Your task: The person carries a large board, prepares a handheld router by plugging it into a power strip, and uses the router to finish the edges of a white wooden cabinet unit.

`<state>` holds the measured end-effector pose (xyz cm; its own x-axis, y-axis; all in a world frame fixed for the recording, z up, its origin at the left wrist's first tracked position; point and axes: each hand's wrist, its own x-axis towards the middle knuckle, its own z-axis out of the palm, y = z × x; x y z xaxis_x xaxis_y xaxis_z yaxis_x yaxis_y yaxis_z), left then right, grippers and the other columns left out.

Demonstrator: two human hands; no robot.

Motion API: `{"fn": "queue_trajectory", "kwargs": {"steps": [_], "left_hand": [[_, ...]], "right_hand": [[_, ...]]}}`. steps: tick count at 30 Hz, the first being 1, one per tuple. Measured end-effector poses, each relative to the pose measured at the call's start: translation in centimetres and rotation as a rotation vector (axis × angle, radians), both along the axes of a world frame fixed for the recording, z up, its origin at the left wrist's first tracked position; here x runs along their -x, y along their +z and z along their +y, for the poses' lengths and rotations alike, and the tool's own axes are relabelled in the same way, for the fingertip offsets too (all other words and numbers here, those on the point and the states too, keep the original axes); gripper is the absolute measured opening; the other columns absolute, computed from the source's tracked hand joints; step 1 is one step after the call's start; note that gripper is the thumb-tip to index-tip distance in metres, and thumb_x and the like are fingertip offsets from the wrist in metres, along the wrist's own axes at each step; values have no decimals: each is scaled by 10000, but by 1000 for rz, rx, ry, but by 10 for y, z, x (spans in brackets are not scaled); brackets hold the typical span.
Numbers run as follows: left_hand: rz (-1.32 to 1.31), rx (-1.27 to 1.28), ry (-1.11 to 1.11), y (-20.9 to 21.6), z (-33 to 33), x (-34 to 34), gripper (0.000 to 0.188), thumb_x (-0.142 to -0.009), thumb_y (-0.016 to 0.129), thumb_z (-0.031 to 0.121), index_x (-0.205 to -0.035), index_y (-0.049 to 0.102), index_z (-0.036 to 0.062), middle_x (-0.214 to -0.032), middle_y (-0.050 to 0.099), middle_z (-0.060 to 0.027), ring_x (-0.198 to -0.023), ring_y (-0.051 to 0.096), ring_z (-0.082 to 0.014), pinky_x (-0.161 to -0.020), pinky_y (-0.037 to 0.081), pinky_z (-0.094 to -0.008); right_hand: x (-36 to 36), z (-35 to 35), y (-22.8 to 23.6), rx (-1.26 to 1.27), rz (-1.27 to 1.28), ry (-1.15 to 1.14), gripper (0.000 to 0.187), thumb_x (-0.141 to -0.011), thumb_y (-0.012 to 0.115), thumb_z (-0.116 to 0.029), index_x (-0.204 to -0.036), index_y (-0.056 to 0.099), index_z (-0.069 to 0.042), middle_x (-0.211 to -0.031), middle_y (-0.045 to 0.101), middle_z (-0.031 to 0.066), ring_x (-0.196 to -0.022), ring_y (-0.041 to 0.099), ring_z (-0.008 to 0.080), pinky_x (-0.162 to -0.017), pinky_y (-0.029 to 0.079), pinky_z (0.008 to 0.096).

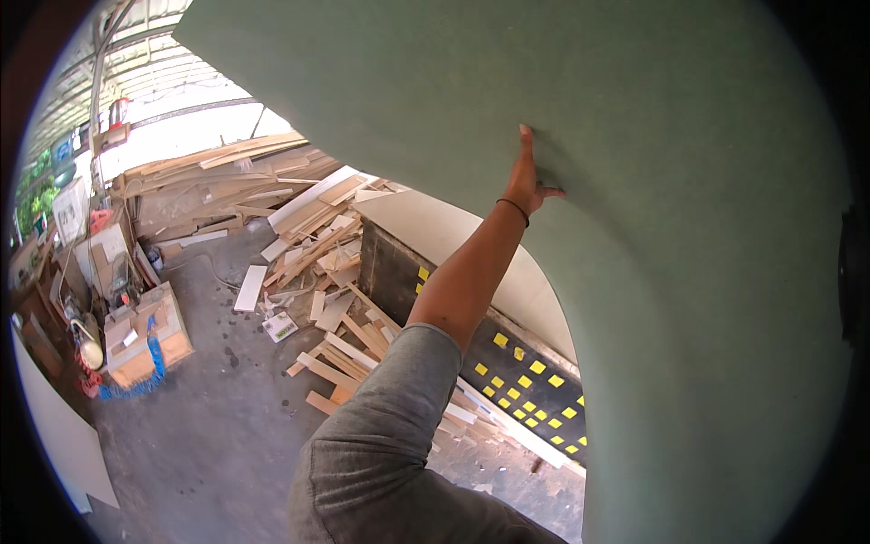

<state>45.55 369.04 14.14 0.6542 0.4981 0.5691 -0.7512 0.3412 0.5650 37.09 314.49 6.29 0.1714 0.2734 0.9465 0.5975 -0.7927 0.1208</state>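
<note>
A large pale green board (689,272) stands upright close in front of me and fills the upper and right part of the view. My left hand (527,181) lies flat against its face with the fingers pointing up and the thumb out to the right. A thin dark band circles the wrist, and my left arm in a grey sleeve reaches up from the lower edge. My right hand is out of sight.
Below the board's curved edge is a black bench (507,363) with yellow squares and a white panel (435,227) on top. Several wood offcuts (317,245) are piled on the concrete floor (208,426). A wooden crate (145,340) and blue hose sit at left.
</note>
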Motion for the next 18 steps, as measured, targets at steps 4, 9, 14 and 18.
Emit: {"fn": "queue_trajectory", "kwargs": {"steps": [4,9,14,18], "left_hand": [[62,19,3,-24,39,-30,1088,-726,411,824,-1480,4,154,-1513,13,-197,-1379,82,-439,-977,294,-666],[128,44,-82,-43,101,-51,1072,-743,410,808,-1475,-10,147,-1501,4,-230,-1371,84,-456,-982,326,-645],[193,-45,-123,-52,159,-61,1059,-757,393,800,-1473,4,123,-1496,-2,-242,-1369,80,-463,-983,328,-647],[141,25,-321,-55,178,-51,1147,-732,489,779,-1468,-71,99,-1503,-37,-243,-1374,99,-455,-995,307,-622]], "right_hand": [[-13,33,-1,12,23,-24,288,-819,690,-289,-865,579,-27,-788,575,76,-628,493,211,-577,413,354],[-9,81,-5,29,35,-119,319,-813,696,-301,-908,579,-20,-828,586,85,-665,512,225,-608,424,358],[15,130,-1,36,42,-249,355,-807,701,-313,-951,578,-13,-868,596,95,-703,531,239,-640,435,362],[49,166,9,51,25,-347,386,-802,705,-323,-985,578,-7,-900,604,102,-733,546,250,-665,443,365]]}}
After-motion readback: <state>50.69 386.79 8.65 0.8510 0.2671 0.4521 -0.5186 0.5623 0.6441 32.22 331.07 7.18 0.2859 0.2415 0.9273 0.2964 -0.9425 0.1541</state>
